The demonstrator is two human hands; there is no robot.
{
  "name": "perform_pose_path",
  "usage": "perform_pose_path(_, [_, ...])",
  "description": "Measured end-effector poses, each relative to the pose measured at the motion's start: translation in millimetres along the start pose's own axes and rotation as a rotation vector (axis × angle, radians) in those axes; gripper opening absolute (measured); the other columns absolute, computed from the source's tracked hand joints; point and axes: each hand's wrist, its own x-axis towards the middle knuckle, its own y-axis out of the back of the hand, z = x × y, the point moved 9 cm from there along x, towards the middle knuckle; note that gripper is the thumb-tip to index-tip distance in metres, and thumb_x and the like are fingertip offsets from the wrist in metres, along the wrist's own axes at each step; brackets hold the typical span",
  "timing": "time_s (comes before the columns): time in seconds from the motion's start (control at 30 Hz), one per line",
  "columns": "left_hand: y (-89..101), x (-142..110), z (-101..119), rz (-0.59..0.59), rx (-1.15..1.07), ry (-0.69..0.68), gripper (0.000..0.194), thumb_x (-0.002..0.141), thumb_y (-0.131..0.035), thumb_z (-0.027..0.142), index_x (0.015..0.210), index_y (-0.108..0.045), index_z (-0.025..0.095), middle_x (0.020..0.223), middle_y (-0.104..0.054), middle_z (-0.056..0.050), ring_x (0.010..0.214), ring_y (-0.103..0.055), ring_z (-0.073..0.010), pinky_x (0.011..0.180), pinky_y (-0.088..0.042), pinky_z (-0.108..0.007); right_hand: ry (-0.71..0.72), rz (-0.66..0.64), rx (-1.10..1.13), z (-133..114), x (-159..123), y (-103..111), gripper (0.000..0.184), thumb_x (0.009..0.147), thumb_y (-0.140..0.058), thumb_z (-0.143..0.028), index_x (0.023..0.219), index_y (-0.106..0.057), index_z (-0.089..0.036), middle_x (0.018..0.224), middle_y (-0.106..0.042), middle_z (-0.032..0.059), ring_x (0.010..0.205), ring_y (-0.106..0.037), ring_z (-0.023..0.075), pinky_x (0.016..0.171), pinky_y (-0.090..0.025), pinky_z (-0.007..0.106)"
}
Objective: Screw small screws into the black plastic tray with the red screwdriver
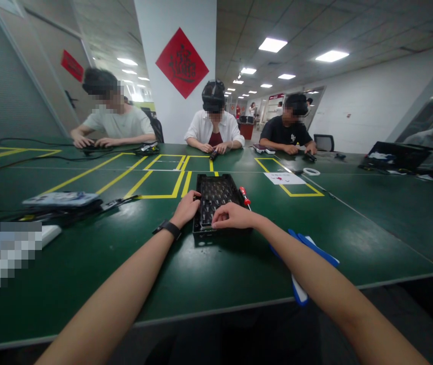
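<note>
A black perforated tray-like unit [216,195] lies on the green table [163,268] in front of me. My left hand [186,208] rests against its left edge, fingers curled on the rim. Over the tray's near end, my right hand [232,216] has its fingertips pinched together; what they pinch is too small to make out. A black watch is on my left wrist. A red-handled screwdriver [244,195] lies by the tray's right side.
Blue-and-white flat pieces [307,263] lie under my right forearm. A white sheet [283,178] and tape ring [311,171] lie at right, flat devices and cables [62,200] at left. Three people sit across the table, another at far right. Yellow tape marks the table.
</note>
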Motion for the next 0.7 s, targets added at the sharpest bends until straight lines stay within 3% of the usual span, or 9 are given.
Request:
perform_pose_path(0.3, [0.2,0,2,0.000,0.003,-0.031,0.034,0.070,-0.043,0.018,0.102,-0.056,0.019,0.106,-0.060,-0.006,0.101,-0.054,-0.0212,0.089,-0.043,-0.034,0.050,0.034,-0.049,-9,-2,4,0.029,0.075,-0.063,-0.037,0.087,-0.070,-0.012,0.076,-0.065,0.0039,0.067,-0.056,0.0103,0.062,-0.044,0.021])
perform_pose_path(0.57, [0.0,0,3,-0.004,0.008,-0.035,0.034,0.071,-0.043,0.018,0.103,-0.056,0.018,0.107,-0.059,-0.006,0.102,-0.053,-0.0209,0.091,-0.042,-0.034,0.135,0.171,-0.045,-15,-5,16,0.027,0.075,-0.064,-0.037,0.085,-0.069,-0.012,0.077,-0.065,0.0045,0.066,-0.055,0.0104,0.061,-0.042,0.022])
perform_pose_path(0.7, [-1.1,1,4,-0.004,0.021,-0.057,0.034,0.071,-0.042,0.018,0.102,-0.057,0.017,0.105,-0.060,-0.007,0.100,-0.054,-0.0203,0.091,-0.042,-0.034,0.193,0.242,-0.144,-20,-6,20,0.023,0.076,-0.064,-0.035,0.083,-0.069,-0.014,0.077,-0.064,0.0043,0.067,-0.054,0.0108,0.062,-0.042,0.023])
